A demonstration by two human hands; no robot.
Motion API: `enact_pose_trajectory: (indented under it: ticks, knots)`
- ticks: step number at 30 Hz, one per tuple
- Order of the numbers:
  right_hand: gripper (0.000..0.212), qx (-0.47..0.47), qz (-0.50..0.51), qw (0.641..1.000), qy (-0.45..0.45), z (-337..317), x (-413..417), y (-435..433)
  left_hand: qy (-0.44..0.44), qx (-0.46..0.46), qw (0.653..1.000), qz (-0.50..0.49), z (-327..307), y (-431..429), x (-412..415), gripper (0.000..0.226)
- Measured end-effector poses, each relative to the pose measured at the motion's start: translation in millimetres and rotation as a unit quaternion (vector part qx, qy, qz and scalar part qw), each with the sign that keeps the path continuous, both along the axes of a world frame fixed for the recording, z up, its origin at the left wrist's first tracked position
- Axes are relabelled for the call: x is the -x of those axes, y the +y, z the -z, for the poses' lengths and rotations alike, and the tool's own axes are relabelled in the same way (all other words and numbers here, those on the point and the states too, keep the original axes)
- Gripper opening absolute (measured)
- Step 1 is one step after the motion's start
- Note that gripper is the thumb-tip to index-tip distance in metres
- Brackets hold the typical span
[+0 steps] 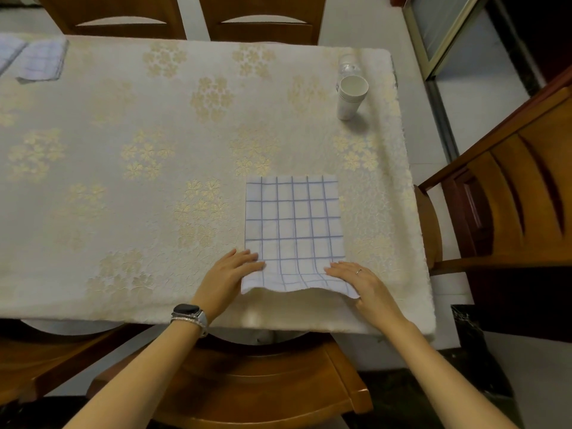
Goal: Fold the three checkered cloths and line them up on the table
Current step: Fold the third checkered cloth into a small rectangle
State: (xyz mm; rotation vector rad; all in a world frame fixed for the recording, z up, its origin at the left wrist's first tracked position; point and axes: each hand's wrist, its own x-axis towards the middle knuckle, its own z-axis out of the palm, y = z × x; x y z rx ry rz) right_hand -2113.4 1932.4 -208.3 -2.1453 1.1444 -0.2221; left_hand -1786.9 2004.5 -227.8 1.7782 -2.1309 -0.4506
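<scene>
At the table's [93, 212] near edge, right of centre, a white cloth [294, 224] with a blue grid lies flat between both hands: left hand [230, 275] pinches its near-left corner, right hand [356, 278], wearing a ring, pinches the near-right corner, and that near edge is lifted and wavy. Two more checkered cloths [41, 60], folded, lie at the table's far-left corner; a stack of white paper cups [351, 97] stands at its far-right, on a cream, flower-embossed tablecloth. No readable writing.
</scene>
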Motion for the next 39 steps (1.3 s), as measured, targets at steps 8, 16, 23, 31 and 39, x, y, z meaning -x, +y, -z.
enact_pose_trajectory:
  ticks: [8, 16, 23, 31, 39]
  knots:
    - [0.068, -0.016, 0.041, 0.999, 0.012, 6.2, -6.7, -21.3, 0.103, -0.022, 0.990, -0.088, -5.9, -7.1, -4.7, 0.027]
    - [0.041, -0.059, 0.160, 0.985, -0.003, -5.6, -25.9, -61.0, 0.205, -0.069, 0.952, -0.216, -14.2, -43.5, -7.9, 0.011]
    - [0.024, -0.042, 0.222, 0.974, 0.009, -4.8, -45.4, -93.2, 0.147, -0.098, 0.945, -0.276, -10.6, -79.0, -9.8, 0.023]
    - [0.036, -0.011, 0.260, 0.962, 0.085, 6.5, -61.2, -113.1, 0.120, -0.121, 0.929, -0.327, -6.6, -97.8, -7.1, 0.023]
    - [0.038, -0.027, 0.308, 0.945, 0.110, 13.0, -69.9, -122.4, 0.083, -0.124, 0.907, -0.394, -0.2, -112.5, -2.3, 0.025]
